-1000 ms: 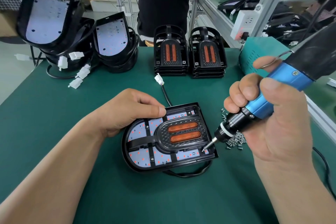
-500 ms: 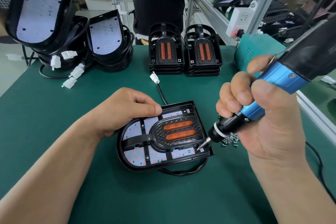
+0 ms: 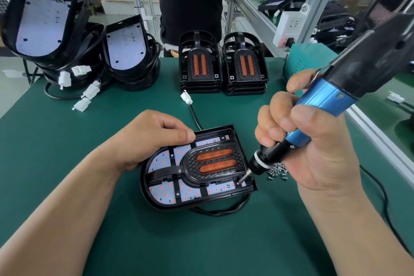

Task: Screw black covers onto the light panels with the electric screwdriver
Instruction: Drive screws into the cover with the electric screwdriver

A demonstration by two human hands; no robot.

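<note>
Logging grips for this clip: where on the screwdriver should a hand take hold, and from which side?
The screwdriver's blue barrel, from the right: it leans up and right with its bit on the panel's near corner, as the right hand wraps it.

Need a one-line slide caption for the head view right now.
Left hand holds the light panel while the right hand presses the screwdriver bit into the near-right corner of the cover.

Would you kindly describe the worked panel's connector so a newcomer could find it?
On the green mat, find the light panel under the left hand. Its black cable runs away from the person to a white connector, lying alone before the cover stacks, not bunched like the connectors at left.
</note>
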